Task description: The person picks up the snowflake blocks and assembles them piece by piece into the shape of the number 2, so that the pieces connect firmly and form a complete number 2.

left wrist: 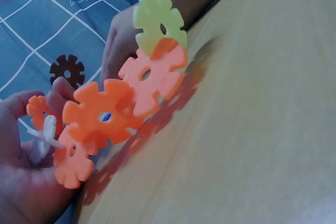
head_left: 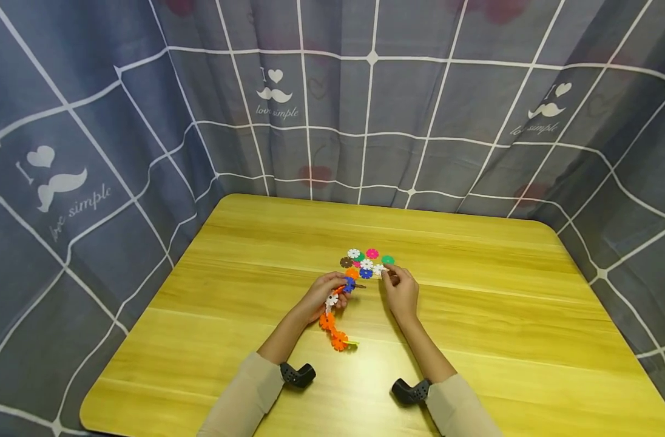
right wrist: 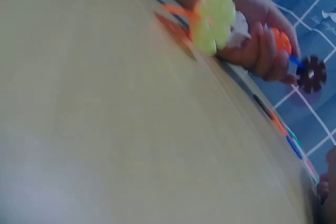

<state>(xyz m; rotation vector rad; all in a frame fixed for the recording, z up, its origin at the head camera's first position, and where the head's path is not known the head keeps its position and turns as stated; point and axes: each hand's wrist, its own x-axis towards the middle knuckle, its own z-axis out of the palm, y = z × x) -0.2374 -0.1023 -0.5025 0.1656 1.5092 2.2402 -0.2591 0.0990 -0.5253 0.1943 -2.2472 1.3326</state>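
Observation:
In the head view my left hand (head_left: 313, 300) holds a chain of interlocking plastic snowflake discs (head_left: 327, 321). A blue disc (head_left: 349, 284) is by its fingertips, with a brown disc (left wrist: 59, 72) slotted at that end. White and orange discs follow, and a yellow-green disc (left wrist: 149, 22) ends the part that hangs toward me. My right hand (head_left: 403, 295) pinches a white disc (head_left: 378, 270) at the right side of a loose group of discs. Only a sliver of the right hand shows at the right wrist view's edge, so its grip is hidden there.
Loose discs lie close together ahead of the hands: a pink disc (head_left: 372, 253), a green disc (head_left: 388, 260), a loose brown disc (head_left: 346, 262), a loose blue disc (head_left: 366, 274) and several others. They are on a wood-grain table (head_left: 502, 315), with a grey checked curtain (head_left: 338, 115) around it.

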